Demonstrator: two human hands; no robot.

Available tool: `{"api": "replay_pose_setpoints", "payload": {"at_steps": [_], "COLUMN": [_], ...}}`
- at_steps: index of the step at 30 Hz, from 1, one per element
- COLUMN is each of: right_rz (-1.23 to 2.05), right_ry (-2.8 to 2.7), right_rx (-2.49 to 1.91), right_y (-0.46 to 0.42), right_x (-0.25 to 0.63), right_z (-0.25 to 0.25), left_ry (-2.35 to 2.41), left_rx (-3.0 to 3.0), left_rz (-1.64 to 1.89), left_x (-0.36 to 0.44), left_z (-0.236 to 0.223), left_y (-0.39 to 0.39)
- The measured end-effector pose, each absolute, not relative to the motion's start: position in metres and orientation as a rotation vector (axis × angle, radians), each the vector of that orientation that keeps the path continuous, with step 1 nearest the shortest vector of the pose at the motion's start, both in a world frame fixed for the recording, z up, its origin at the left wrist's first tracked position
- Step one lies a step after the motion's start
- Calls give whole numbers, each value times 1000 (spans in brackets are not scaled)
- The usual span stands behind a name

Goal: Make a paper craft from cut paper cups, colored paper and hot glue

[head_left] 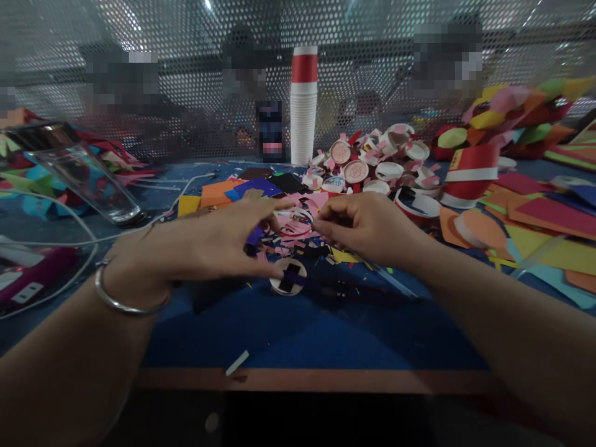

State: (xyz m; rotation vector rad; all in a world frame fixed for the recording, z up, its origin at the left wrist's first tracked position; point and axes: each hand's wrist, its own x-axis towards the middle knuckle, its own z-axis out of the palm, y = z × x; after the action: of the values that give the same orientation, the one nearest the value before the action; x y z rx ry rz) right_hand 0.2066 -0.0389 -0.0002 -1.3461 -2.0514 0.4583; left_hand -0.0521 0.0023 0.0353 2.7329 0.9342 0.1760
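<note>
My left hand (pixel 216 239), with a silver bangle on the wrist, hovers over the table with thumb and fingers apart and nothing between them. Its thumb tip reaches a round white disc (pixel 275 285) that bears crossed dark strips (pixel 292 277). Across from it, my right hand (pixel 370 226) has thumb and fingers pinched together; whatever is between the tips is too small to make out. Between the hands lies a shallow round piece with a red rim (pixel 298 233), among pink and dark paper scraps (pixel 316 251).
Behind the hands rise a tall stack of paper cups (pixel 303 124) and a heap of cut cup bottoms (pixel 356 171). A glass bottle (pixel 90 177) leans at left, near white cables (pixel 95 248) and a purple power strip (pixel 35 279). Coloured paper (pixel 549 248) covers the right side.
</note>
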Motion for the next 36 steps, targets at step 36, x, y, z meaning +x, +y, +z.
{"api": "replay_pose_setpoints", "payload": {"at_steps": [36], "right_rz": [120], "right_ry": [-1987], "right_rx": [-1556], "right_y": [-16], "right_x": [237], "right_z": [-6], "left_ry": [1664], "left_rx": [2610], "left_rz": [672], "left_x": [-114], "left_z": [41], "left_y": [39]}}
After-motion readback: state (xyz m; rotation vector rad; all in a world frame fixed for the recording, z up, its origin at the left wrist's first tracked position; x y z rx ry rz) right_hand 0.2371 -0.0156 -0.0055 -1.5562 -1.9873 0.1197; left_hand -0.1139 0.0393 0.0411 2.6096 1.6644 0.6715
